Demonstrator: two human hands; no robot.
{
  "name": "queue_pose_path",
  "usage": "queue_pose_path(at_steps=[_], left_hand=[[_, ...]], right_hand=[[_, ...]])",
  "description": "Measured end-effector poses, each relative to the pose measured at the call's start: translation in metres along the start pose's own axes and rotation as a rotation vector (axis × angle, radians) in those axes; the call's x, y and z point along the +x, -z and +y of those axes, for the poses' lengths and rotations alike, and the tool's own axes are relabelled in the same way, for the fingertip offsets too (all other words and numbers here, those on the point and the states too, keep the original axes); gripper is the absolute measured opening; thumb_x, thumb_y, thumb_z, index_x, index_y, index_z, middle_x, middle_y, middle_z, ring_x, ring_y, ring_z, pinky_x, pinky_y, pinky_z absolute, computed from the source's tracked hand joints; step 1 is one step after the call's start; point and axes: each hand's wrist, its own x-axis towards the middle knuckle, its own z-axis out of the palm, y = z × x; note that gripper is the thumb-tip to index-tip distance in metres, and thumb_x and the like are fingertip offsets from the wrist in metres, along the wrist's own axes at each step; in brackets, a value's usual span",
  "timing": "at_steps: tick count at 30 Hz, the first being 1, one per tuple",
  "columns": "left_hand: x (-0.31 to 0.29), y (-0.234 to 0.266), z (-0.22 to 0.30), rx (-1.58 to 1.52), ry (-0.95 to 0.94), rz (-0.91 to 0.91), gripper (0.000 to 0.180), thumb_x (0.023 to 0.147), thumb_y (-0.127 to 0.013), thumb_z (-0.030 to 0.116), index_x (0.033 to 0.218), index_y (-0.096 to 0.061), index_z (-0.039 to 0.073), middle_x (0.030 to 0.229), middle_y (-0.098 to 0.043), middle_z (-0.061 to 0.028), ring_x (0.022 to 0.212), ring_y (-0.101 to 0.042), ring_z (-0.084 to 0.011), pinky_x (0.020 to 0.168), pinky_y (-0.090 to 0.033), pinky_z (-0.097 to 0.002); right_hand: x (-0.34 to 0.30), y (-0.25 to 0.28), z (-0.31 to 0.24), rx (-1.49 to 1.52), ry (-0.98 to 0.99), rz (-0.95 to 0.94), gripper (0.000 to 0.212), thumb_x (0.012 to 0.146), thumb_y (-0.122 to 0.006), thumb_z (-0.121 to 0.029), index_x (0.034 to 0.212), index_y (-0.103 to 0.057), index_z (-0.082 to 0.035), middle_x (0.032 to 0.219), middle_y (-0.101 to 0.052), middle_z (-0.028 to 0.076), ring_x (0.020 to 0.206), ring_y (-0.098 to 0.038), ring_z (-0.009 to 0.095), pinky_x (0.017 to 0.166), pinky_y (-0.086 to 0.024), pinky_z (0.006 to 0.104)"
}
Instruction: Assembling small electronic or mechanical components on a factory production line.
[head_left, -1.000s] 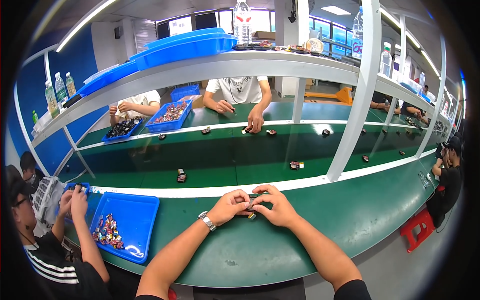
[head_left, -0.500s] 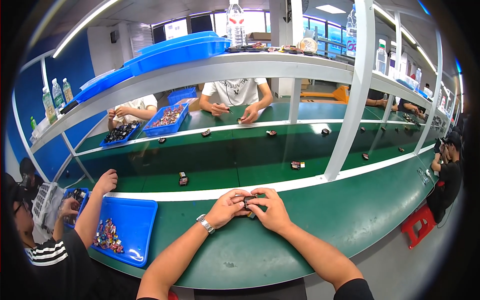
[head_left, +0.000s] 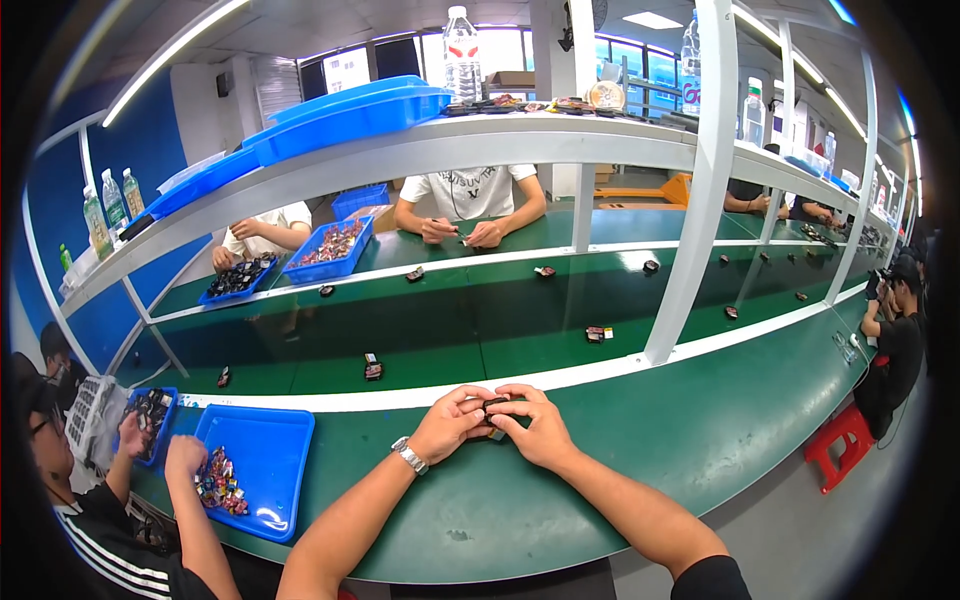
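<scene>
"Where to find the small black part (head_left: pixel 495 405)?"

"Directly between the left hand (head_left: pixel 450 425) and the right hand (head_left: pixel 536 430), touching both, so no nearer one. Sits close to the far edge of the table (head_left: pixel 640 470), near the white rail (head_left: pixel 600 373), to the right of the blue tray (head_left: pixel 275 475)."

"Gripped, or only touched?"

"Gripped by the fingertips from either side, with fingers curled in. Hard to say whether raised off the table."

"And the long axis?"

"Cannot tell: mostly covered by fingers. Shows only a dark top and a yellowish tab (head_left: pixel 497 434) toward the near edge."
</scene>
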Motion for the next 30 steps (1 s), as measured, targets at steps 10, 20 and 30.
queue_pose_path(at_steps=[10, 20, 30], left_hand=[[0.0, -0.001, 0.001, 0.06, -0.045, -0.02, 0.023, 0.097, -0.053, 0.004, 0.119, -0.05, 0.007, 0.133, -0.056, -0.0123, 0.118, -0.058, -0.0197, 0.095, -0.053, -0.0354], [0.0, -0.001, 0.001, 0.006, -0.043, -0.009, 0.022, 0.095, -0.054, 0.002, 0.116, -0.051, 0.008, 0.134, -0.055, -0.0129, 0.118, -0.058, -0.0208, 0.097, -0.053, -0.0375], [0.002, 0.003, -0.002, -0.042, -0.108, -0.031, 0.02, 0.095, -0.058, 0.005, 0.114, -0.052, 0.009, 0.134, -0.055, -0.0135, 0.117, -0.058, -0.0213, 0.096, -0.053, -0.0383]], right_hand=[[0.002, -0.002, -0.021, -0.111, 0.09, 0.104, 0.014, 0.079, -0.072, -0.01, 0.093, -0.075, -0.011, 0.119, -0.062, 0.005, 0.113, -0.056, 0.025, 0.097, -0.046, 0.0376], [0.002, 0.001, -0.01, -0.105, 0.136, 0.096, 0.017, 0.079, -0.072, -0.008, 0.095, -0.075, -0.012, 0.125, -0.06, 0.007, 0.118, -0.052, 0.028, 0.099, -0.045, 0.0386], [0.003, 0.005, -0.03, -0.169, 0.268, 0.099, 0.018, 0.079, -0.071, -0.006, 0.097, -0.072, -0.008, 0.128, -0.058, 0.01, 0.12, -0.051, 0.03, 0.097, -0.046, 0.0383]])
